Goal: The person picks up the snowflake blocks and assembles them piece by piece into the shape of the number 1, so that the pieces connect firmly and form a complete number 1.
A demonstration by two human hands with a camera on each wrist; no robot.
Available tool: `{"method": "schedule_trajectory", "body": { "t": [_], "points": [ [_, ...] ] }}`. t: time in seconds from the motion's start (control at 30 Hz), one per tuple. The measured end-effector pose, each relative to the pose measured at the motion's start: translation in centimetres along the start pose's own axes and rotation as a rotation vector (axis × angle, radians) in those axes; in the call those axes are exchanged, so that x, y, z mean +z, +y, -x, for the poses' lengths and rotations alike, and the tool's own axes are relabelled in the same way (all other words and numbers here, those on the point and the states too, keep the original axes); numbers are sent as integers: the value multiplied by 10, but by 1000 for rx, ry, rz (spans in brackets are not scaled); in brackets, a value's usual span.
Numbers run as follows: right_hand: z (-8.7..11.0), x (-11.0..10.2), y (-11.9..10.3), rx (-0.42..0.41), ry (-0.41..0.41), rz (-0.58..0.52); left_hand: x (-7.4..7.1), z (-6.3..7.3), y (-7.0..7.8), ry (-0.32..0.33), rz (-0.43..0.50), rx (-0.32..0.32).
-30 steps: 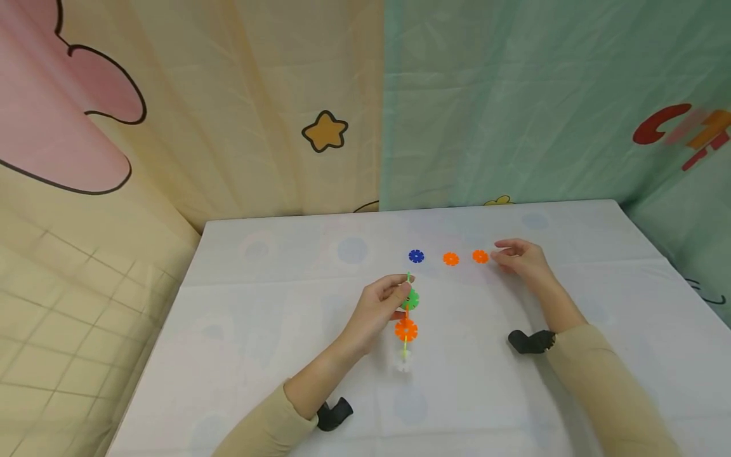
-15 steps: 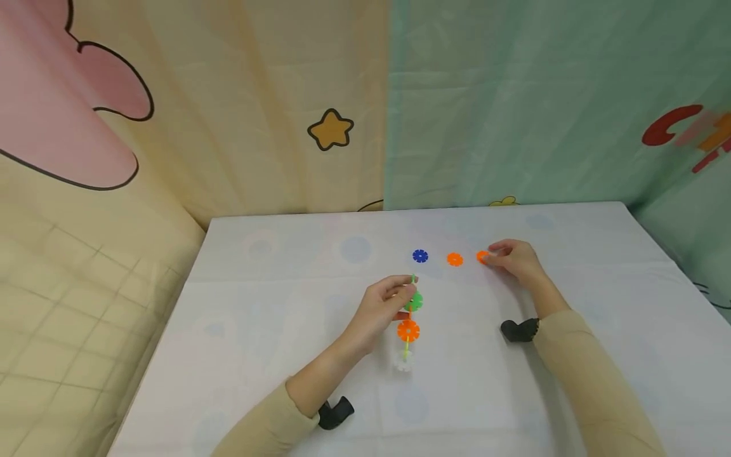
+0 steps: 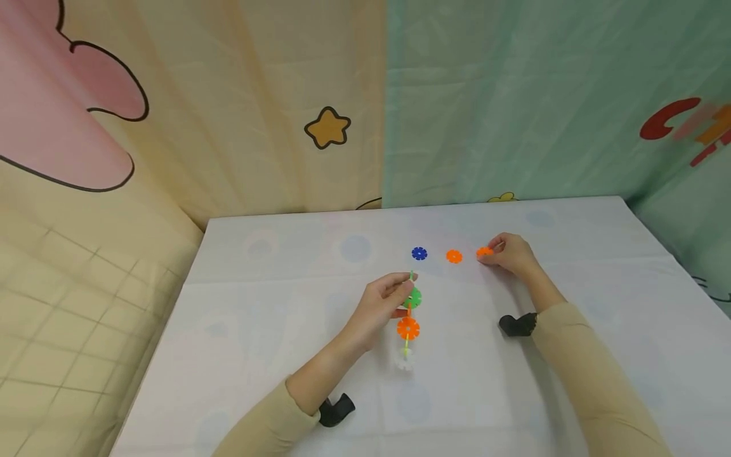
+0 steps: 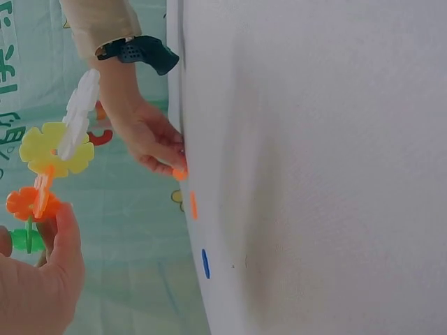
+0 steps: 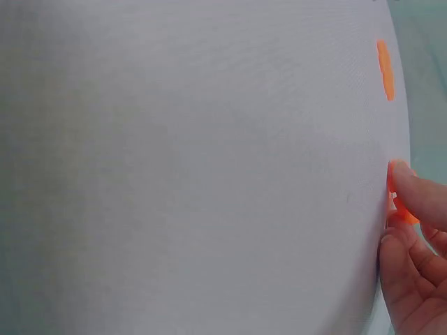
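Observation:
My left hand (image 3: 378,306) grips a chain of interlocking plastic snowflake discs by its green end. Below the fingers hang an orange disc (image 3: 408,329), a thin yellow one and a whitish one (image 3: 403,362). In the left wrist view the yellow disc (image 4: 38,148) and the white disc (image 4: 78,115) stand at angles to each other. My right hand (image 3: 514,255) pinches a loose orange snowflake disc (image 3: 483,252) at the right end of a row. The right wrist view shows thumb and fingers around that orange disc (image 5: 407,211), partly tipped up at the tabletop.
Left of the pinched disc lie another orange disc (image 3: 454,256) and a blue disc (image 3: 419,253), flat on the white-covered table (image 3: 274,355). Patterned curtains (image 3: 485,114) hang behind the table's far edge. Each wrist wears a black camera mount.
My right hand has moved left onto the rightmost orange disc and taken hold of it, tilting it up slightly. My left hand stays put with the chain.

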State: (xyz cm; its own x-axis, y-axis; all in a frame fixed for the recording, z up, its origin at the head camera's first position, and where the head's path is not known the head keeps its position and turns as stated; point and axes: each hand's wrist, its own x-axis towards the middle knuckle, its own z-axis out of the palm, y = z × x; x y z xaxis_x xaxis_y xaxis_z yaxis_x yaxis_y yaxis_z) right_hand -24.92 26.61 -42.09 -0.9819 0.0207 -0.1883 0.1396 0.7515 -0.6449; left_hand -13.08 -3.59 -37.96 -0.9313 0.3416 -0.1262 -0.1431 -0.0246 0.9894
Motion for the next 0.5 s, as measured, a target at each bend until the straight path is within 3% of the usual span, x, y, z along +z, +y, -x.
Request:
{"method": "schedule_trajectory", "body": {
  "t": [0.3, 0.5],
  "points": [
    [14, -2, -18, -77, -111, -227, 1, 0, -1, -17, -9, -20],
    [30, 3, -42, -172, -188, -287, 4, 1, -2, -42, -7, -42]
  ]
}}
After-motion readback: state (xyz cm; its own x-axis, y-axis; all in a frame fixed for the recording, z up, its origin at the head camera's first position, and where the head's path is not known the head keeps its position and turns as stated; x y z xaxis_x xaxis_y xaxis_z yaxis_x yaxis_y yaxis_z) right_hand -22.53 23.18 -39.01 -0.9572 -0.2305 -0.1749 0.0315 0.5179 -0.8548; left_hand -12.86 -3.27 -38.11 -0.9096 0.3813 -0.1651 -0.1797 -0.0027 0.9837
